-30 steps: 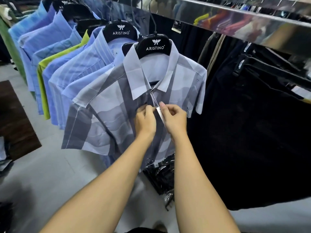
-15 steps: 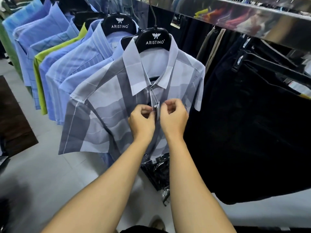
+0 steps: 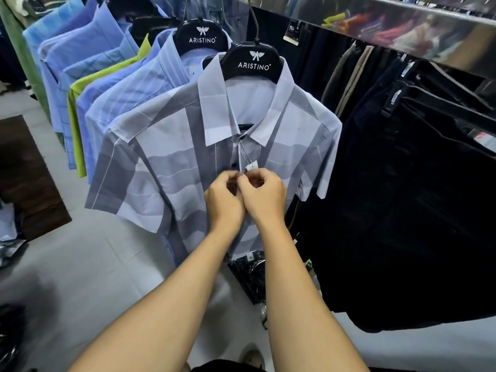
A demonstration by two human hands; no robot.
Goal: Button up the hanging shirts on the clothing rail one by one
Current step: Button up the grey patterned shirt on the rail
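Note:
A grey and pale-lilac striped short-sleeved shirt (image 3: pixel 171 167) hangs on a black Aristino hanger (image 3: pixel 253 63) at the front of the rail. A dark button (image 3: pixel 234 165) above my hands is fastened. My left hand (image 3: pixel 224 201) and my right hand (image 3: pixel 264 196) meet at the placket mid-chest, fingers curled, each pinching a front edge of the shirt. A small white tag (image 3: pixel 251 165) on a string hangs just above my right fingers. The button under my fingers is hidden.
Behind the grey shirt hang several blue shirts (image 3: pixel 120 98) and a lime-green one (image 3: pixel 76 108). Dark trousers (image 3: pixel 402 197) hang at the right under a shiny metal rail (image 3: pixel 389 25). Bagged black clothes (image 3: pixel 249 275) lie on the pale floor below. A dark mat (image 3: pixel 24 178) lies at the left.
My two hands have drawn together at the placket until they touch. The view has shifted slightly, with the shirt hanging a little lower in the frame.

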